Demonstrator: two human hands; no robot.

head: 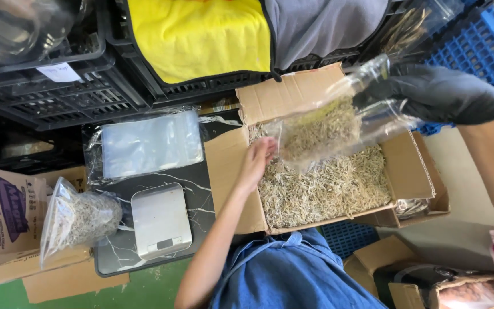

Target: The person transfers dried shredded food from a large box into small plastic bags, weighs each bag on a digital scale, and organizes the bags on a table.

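Note:
My right hand [435,94], in a black glove, grips the upper end of a clear plastic bag [327,129] partly filled with pale dried strands. The bag hangs tilted over an open cardboard box [230,171] that holds a bed of the same dried strands [327,186]. My bare left hand [257,161] reaches over the box's left flap, its fingers curled against the bag's lower end. Motion blur hides the fingertips.
A small silver scale [161,220] sits on a dark marbled board [198,177], with a stack of empty clear bags [150,143] behind it. A filled bag [78,220] lies on cardboard boxes at the left. Black crates [58,97], yellow and grey cloths and blue crates [481,46] line the back.

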